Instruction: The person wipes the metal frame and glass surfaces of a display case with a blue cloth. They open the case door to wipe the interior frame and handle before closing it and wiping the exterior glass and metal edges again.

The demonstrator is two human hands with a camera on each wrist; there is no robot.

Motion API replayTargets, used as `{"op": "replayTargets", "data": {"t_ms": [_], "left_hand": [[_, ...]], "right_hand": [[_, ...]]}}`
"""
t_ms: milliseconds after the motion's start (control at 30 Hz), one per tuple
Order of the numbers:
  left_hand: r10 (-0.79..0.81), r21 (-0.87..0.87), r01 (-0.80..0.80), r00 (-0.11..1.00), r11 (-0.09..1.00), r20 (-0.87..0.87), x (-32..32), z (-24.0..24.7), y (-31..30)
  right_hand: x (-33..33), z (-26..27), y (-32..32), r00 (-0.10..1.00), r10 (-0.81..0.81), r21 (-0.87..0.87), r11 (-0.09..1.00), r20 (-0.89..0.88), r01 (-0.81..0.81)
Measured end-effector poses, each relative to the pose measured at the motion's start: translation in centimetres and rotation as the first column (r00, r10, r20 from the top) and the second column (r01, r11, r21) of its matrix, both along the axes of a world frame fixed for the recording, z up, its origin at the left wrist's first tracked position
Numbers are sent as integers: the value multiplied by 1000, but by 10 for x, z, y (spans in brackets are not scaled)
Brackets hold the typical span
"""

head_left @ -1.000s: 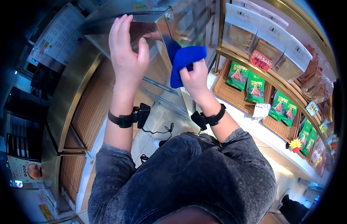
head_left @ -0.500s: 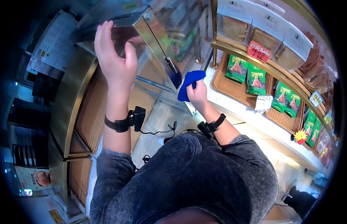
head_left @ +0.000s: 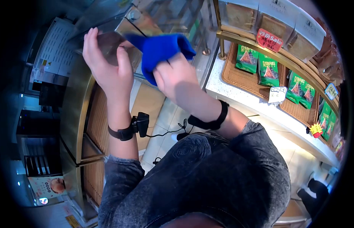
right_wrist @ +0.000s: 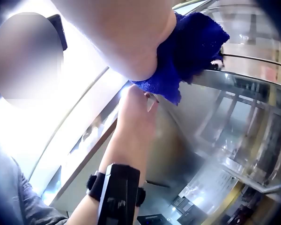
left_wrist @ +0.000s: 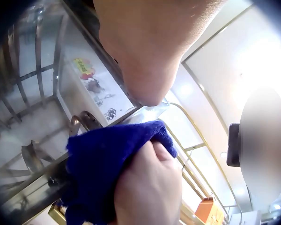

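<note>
A blue cloth (head_left: 161,51) is bunched in the right hand (head_left: 178,79), whose fingers curl round it beside the metal-edged glass case (head_left: 137,22). In the left wrist view the cloth (left_wrist: 103,164) hangs from the right hand (left_wrist: 150,187) along the case's metal frame. The left hand (head_left: 108,70) is raised at the case's left part with its fingers extended and thumb apart, holding nothing visible; whether it touches the glass I cannot tell. The right wrist view has the cloth (right_wrist: 187,51) against the case's edge, with the left hand (right_wrist: 133,108) just below.
On the right, a shelf (head_left: 260,102) bears wicker trays (head_left: 232,72) with green packets (head_left: 268,72); bagged bread (head_left: 274,28) stands above. At left are a brass-edged cabinet (head_left: 80,110) and dark equipment (head_left: 36,123). Another person's legs (head_left: 312,195) show at lower right.
The right hand has moved up and left with the cloth, from the lower end of the case's edge towards the left hand. The head view has shifted slightly.
</note>
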State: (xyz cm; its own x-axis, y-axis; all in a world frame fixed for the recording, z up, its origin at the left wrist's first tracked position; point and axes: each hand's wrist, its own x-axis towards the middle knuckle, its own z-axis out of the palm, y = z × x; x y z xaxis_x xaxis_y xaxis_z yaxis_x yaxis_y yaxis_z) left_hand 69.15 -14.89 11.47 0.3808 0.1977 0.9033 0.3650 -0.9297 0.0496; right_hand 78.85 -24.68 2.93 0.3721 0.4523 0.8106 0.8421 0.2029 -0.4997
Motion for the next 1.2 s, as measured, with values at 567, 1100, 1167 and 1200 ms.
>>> {"op": "replayTargets", "data": {"t_ms": [567, 1100, 1167, 1200], "left_hand": [[26, -10, -26, 1000, 1000, 17, 7, -4, -5], [2, 36, -2, 1000, 999, -11, 4, -6, 3], [-4, 36, 3, 1000, 999, 8, 6, -7, 4], [-1, 32, 1, 1000, 999, 10, 6, -8, 3]], "right_hand": [[21, -162, -22, 863, 51, -171, 973, -502, -158], [74, 44, 52, 950, 303, 387, 869, 72, -307], [76, 9, 57, 943, 320, 370, 869, 89, -329], [76, -11, 56, 939, 342, 327, 883, 40, -336]]}}
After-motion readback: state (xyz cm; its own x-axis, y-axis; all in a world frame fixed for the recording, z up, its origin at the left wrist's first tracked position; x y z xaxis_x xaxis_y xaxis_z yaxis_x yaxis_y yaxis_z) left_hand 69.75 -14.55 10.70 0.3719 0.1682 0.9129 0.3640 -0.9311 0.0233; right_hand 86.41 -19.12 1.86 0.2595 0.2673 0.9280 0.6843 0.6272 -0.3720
